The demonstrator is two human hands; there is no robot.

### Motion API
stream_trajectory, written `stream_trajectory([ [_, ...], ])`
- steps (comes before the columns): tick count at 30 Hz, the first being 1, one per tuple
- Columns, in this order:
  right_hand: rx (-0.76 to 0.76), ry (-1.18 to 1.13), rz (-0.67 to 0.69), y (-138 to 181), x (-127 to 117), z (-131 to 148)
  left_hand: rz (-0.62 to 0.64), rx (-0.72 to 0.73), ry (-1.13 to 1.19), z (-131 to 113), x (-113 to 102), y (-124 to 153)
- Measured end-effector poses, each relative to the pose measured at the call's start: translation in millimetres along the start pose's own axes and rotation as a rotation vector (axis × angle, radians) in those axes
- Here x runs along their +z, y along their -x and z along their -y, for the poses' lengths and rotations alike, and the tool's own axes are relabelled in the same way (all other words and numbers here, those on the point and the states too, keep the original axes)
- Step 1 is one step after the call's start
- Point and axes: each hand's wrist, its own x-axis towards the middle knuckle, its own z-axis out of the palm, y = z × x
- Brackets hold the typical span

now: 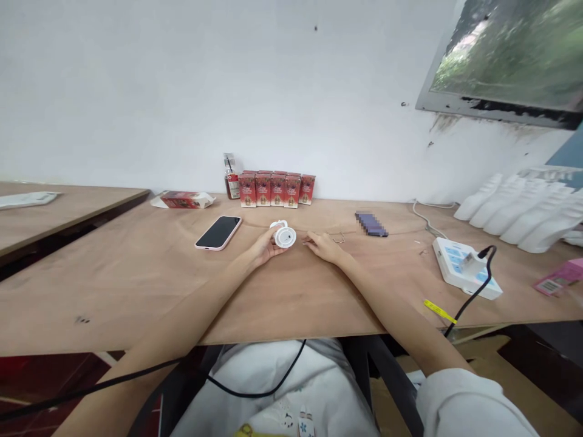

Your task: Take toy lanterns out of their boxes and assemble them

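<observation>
A lap (pixel 273 388) is showing before the phone (pixel 218 233). Right of it, the left hand (pixel 264 248) is gripping a white device (pixel 285 237); farther right, the right hand (pixel 321 247), fingers bent, is not yet touching the device; its grip I cannot tell.

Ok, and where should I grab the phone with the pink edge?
I'd pinch the phone by its two long sides, around the middle, from above. It lies flat on the table, screen up, so the edges should be easier to hold than the face. Probably come from its left, since the left hand, holding a white round thing, is to its right.
</observation>
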Motion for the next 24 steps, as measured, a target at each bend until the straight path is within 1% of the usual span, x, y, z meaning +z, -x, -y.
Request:
stream_trajectory([
  [2, -0.012, -0.011, 0.001, 0, -1, -1, 0.007, 0.005, -0.004, 0, 0, 0],
  [6, -0.045, 0.062, 0.041, -2, -4, 1, 0.026, 0.013, 0.001, 1, -1, 2],
  [11, -0.026, 0.180, 0.103, -5, -8, 8, 0.005, 0.010, 0.014, 0, 1, 5],
  [17, 0.001, 0.242, 0.124, -5, -7, 16, 0.010, 0.007, 0.001, -1, 2, 5],
  [19, 0.017, 0.225, 0.097, -4, -6, 17, 0.016, 0.014, 0.002, -1, 1, 5],
  [21, 0.033, 0.173, 0.032, -2, -4, 17, 0.022, 0.019, 0.003, -1, 1, 4],
  [24, 0.044, 0.038, -0.140, -1, 2, 17, 0.019, 0.022, -0.002, 0, 0, 3],
])
